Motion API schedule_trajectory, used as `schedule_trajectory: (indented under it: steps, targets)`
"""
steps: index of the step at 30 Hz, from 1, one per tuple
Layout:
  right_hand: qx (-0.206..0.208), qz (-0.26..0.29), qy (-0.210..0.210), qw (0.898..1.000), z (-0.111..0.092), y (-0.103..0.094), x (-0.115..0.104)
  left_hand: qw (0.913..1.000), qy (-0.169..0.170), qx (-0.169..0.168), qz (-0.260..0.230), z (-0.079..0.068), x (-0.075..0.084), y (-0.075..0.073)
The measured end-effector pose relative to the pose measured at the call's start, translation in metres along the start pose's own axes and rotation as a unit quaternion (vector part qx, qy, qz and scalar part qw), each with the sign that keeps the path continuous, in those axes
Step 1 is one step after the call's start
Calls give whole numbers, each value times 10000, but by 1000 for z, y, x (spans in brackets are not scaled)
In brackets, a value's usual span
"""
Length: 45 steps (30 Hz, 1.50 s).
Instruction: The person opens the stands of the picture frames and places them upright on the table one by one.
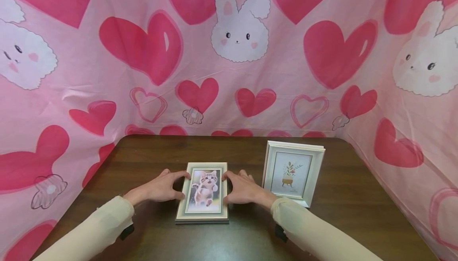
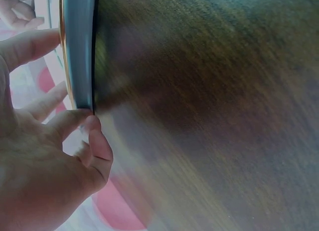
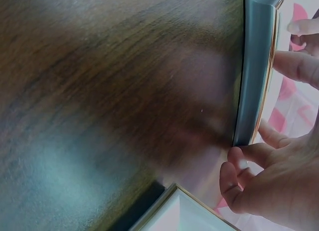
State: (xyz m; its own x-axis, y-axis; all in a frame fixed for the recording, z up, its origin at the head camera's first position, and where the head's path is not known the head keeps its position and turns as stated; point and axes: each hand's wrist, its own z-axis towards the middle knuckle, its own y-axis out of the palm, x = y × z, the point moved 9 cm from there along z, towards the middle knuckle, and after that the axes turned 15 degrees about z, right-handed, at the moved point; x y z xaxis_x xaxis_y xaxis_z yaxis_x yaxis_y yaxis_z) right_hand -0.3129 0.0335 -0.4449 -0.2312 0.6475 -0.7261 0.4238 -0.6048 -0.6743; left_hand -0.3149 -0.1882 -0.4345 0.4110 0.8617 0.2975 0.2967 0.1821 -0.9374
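A cream picture frame [image 1: 180, 213] with a kitten picture [image 1: 205, 189] lies face up on the brown wooden table. My left hand [image 1: 161, 187] holds its left side, the thumb on the border and the fingers bent at the upper left edge. On the opposite side my right hand [image 1: 245, 189] holds it the same way. In the left wrist view the frame's grey side [image 2: 79, 47] sits low over the wood, with the left hand's fingertips [image 2: 84, 116] at its end. The right wrist view shows the right hand's thumb [image 3: 296, 66] against the frame's gold-lined edge.
A second white picture frame [image 1: 316, 175], with a potted plant picture, stands upright to the right, partly behind my right forearm. The wooden table [image 1: 161, 149] meets a pink heart-and-rabbit cloth [image 1: 200, 66] at the back and sides.
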Motion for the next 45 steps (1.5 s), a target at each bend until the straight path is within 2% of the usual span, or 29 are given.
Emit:
schedule_trajectory:
  steps: [14,26,29,33,36,40,45]
  targets:
    - [-62,-89,110,9999,0,1,1,9999,-95,-132,43,0,2,1]
    - [-50,16,95,9999,0,0,1,9999,-14,-165,-21,4,0,2]
    - [-17,39,66,10000,0,0,1,9998,152,-103,-57,6,-3,3]
    - [27,64,30,10000,0,0,1,9995,302,18,75,14,-18,13]
    - [48,101,26,9999,-1,0,1,9995,320,59,42,15,-19,13]
    - [79,134,11,9999,0,1,2,9998,177,35,-106,6,-3,2]
    - [121,186,-33,9997,-1,2,2,10000,-53,22,-9,2,2,1]
